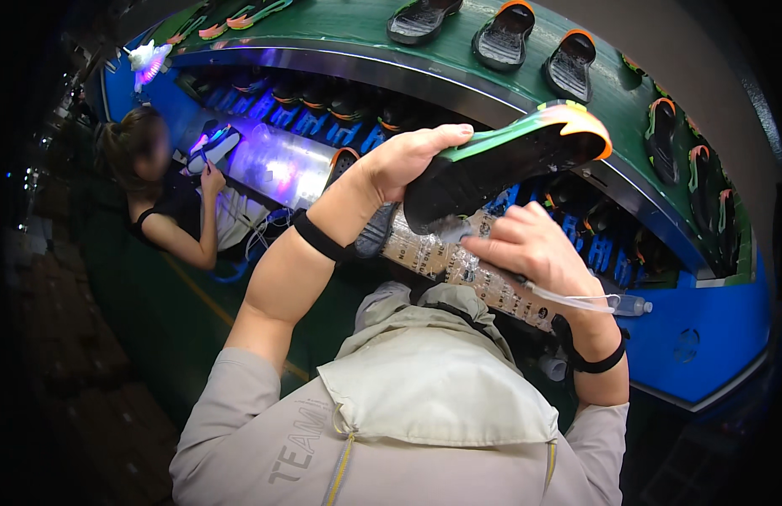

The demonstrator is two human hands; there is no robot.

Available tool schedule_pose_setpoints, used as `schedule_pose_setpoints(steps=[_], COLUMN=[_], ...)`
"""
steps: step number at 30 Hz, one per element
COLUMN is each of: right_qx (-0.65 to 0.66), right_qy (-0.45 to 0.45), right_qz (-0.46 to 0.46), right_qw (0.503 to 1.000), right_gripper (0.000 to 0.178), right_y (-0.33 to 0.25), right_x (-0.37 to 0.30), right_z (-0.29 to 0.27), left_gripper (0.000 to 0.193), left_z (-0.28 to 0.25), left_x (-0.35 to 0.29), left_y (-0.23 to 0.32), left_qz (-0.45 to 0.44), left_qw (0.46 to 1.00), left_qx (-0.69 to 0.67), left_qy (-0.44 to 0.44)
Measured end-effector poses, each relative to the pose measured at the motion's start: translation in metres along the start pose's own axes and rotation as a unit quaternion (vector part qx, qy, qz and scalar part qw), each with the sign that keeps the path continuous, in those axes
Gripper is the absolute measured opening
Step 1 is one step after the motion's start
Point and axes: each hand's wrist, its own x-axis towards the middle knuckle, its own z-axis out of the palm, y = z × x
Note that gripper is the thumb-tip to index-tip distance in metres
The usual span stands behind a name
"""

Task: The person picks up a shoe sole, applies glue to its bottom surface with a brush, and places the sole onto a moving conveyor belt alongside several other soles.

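My left hand (pixel 408 162) grips a shoe sole (pixel 505 166) by its near left end, thumb along the green edge. The sole is tilted, its black inner side toward me, with a green, pink and orange rim. Below its lower edge my right hand (pixel 530 249) is closed round a small brush (pixel 452 230). The brush's pale, blurred tip is at the sole's near end; whether it touches cannot be made out. A thin white tube (pixel 568 299) runs along the right wrist. Beneath my left wrist another dark sole (pixel 374 234) lies on the bench.
Soles (pixel 503 38) stand along a curved green conveyor (pixel 340 46). Under it is a shelf of shoes on blue holders (pixel 340 135). A taped, printed work surface (pixel 509 295) lies before me, with a clear bottle (pixel 631 305) at right. At left, a co-worker (pixel 167 194) handles a shoe.
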Motion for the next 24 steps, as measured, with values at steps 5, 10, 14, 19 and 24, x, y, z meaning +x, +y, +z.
schedule_pose_setpoints(steps=[5, 10, 14, 19, 24], right_qx=[-0.029, 0.017, -0.043, 0.132, 0.31], right_qy=[0.06, 0.027, 0.081, 0.09, 0.132], right_qz=[0.045, 0.011, 0.052, 0.05, 0.195], right_qw=[0.997, 0.999, 0.994, 0.986, 0.921], right_gripper=[0.033, 0.031, 0.037, 0.038, 0.028], right_y=[0.0, 0.001, 0.009, 0.008, 0.016], right_x=[-0.002, -0.002, -0.007, -0.005, 0.007], right_z=[-0.004, -0.003, -0.003, 0.01, 0.044], left_gripper=[0.043, 0.044, 0.046, 0.052, 0.054], left_z=[-0.013, -0.028, -0.037, -0.059, -0.06], left_x=[0.001, -0.005, -0.014, -0.026, -0.051], left_y=[-0.003, -0.007, -0.014, -0.037, -0.079], left_qz=[-0.025, -0.047, -0.03, -0.03, -0.034], left_qw=[0.998, 0.998, 0.998, 0.997, 0.99], left_qx=[0.029, 0.007, -0.037, -0.066, -0.128], left_qy=[0.047, 0.039, 0.034, 0.026, 0.055])
